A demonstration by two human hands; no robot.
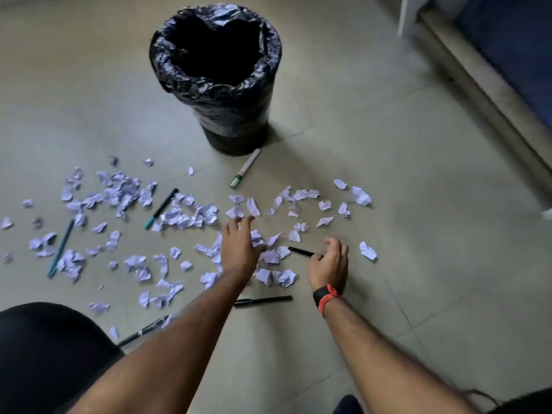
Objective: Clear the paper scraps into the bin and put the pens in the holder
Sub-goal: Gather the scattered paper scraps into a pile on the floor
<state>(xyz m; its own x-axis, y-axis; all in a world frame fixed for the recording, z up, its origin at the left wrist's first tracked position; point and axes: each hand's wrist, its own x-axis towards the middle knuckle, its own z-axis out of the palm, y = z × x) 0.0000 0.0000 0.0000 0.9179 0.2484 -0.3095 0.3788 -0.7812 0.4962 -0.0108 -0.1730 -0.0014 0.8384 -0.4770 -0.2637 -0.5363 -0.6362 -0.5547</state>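
Fingers (334, 245) of right hand (328, 265) curled around black pen (301, 251) near floor; left hand (239, 246) spread flat over scraps (270, 256), gripping nothing. Task barely begun, by look of it: scraps litter floor (418, 234), bin (216, 76) upright beyond them, contents hidden. Teal pens (161, 208), white marker (245, 168), other black pens (263, 301) loose among scraps. No holder in view. Knee (44, 354) crowds left side.
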